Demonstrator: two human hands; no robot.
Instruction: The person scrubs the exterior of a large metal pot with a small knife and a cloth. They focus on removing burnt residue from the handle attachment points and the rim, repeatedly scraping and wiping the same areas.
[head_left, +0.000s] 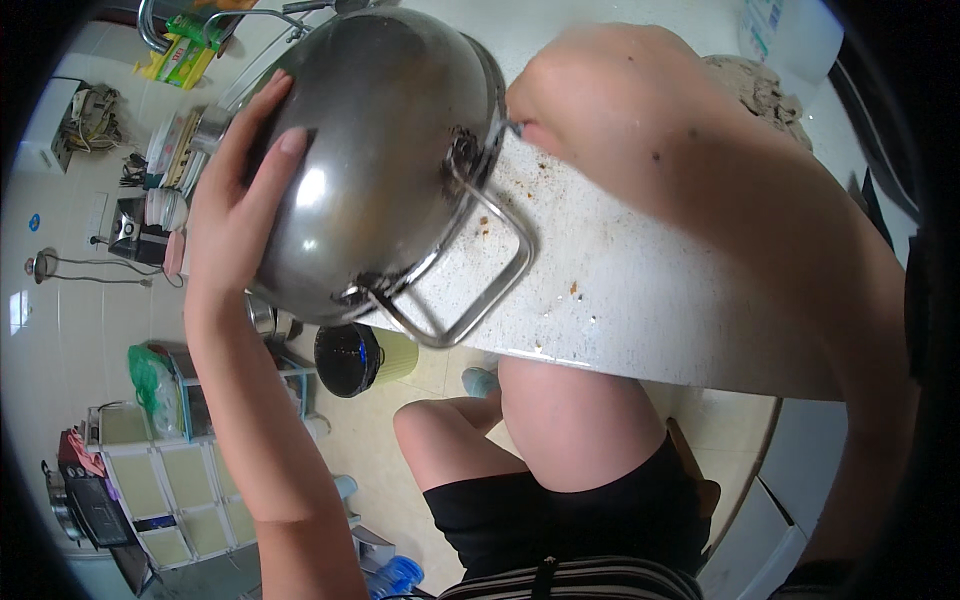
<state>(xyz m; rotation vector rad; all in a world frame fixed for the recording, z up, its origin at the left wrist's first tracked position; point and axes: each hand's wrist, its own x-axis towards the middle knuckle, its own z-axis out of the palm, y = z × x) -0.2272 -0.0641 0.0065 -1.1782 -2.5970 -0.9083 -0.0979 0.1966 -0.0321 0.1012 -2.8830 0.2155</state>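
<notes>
A stainless steel pot (360, 150) is tipped on its side over the counter, with its rounded outer surface towards me. My left hand (240, 180) holds it, thumb and fingers spread against the curved metal. Its loop handle (510, 274) points towards the counter's front edge, and dark grime rings both handle mounts. Beside the pot's rim is my right hand (570, 97), fingers curled. A small grey bit shows at its fingertips near the upper mount, but the hand's back hides what it is.
Brown crumbs (574, 288) litter the pale countertop (637, 300). A grey-brown cloth (757, 90) and a translucent plastic container (795, 37) are at the far right. The sink faucet (152, 30) stands top left, near stacked dishes (165, 210). A lined trash bin (397, 352) is on the floor below.
</notes>
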